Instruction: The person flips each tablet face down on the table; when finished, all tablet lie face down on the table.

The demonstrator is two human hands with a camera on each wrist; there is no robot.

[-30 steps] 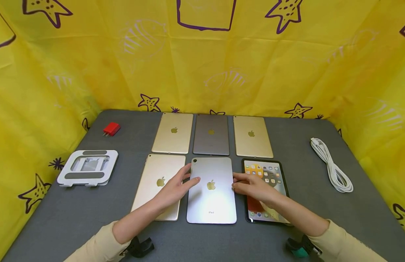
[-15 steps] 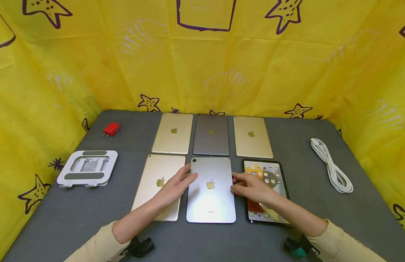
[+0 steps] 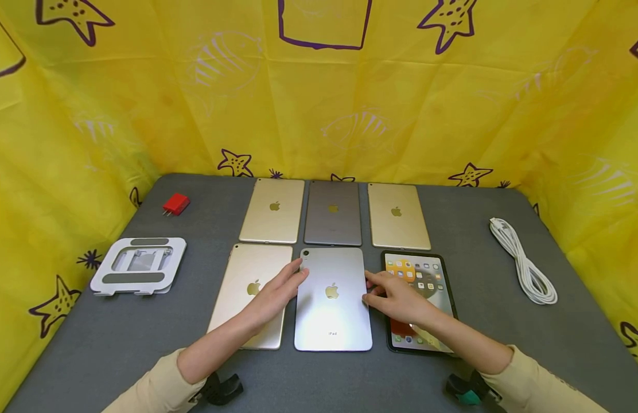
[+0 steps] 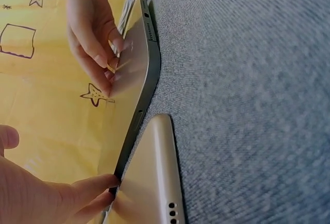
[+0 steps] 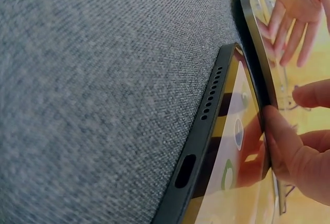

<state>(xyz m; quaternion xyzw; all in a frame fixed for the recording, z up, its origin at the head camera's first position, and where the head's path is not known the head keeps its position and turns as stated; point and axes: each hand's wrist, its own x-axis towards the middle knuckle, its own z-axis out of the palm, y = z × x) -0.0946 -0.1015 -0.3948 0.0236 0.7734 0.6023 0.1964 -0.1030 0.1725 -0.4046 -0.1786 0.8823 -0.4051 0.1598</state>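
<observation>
A silver iPad [image 3: 333, 312] lies face down in the middle of the front row of tablets. My left hand [image 3: 271, 295] reaches over the gold tablet [image 3: 264, 332] beside it, with extended fingertips [image 4: 105, 182] at the silver iPad's left edge. The left thumb is spread apart, over the upper left of its back. From the other side, my right hand [image 3: 399, 295] touches the right edge with its fingertips [image 5: 273, 118], the thumb held off the edge in the right wrist view. Under that hand is a black-rimmed tablet [image 3: 443, 275] with its screen lit.
Behind stand a gold tablet [image 3: 272, 223], a dark grey tablet [image 3: 333, 226] and another gold tablet [image 3: 399, 226] in a row, lying flat. A white folding stand [image 3: 133, 277] and red charger plug [image 3: 176, 203] sit left; a coiled white cable [image 3: 525, 267] lies right.
The silver iPad has slid very slightly away from the person. The left thumb has drawn back toward the iPad's left edge, and the right hand has edged a little left.
</observation>
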